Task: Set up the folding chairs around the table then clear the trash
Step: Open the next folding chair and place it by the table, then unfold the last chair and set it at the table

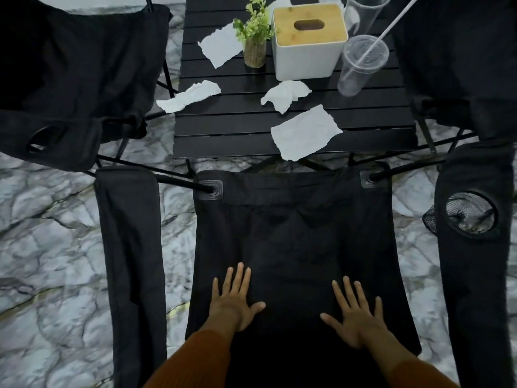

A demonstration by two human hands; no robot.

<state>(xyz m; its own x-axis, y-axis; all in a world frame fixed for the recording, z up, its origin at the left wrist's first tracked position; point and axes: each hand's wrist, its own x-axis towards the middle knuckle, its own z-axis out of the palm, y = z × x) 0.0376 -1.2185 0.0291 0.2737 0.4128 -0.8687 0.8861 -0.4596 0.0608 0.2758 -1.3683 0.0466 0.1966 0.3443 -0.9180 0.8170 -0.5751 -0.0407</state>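
Right chair (pixel 458 65) cut off by frame, mostly dark. Near chair (pixel 291 233): black fabric seat, mesh cup holder (pixel 470 214) in right armrest. Left hand (pixel 235 303), right hand (pixel 358 317) flat, fingers spread on seat, holding nothing. Slatted black bench (pixel 223 127) beyond: torn paper (pixel 305 133) overhangs near edge, clear cup (pixel 361 65). Marble floor (pixel 56 233) open at left.

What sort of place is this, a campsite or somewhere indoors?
Probably indoors, staged like a camping lounge: the floor looks like polished marble, while black folding camp chairs surround a slatted folding table holding a tissue box, plastic cups and scrap paper.
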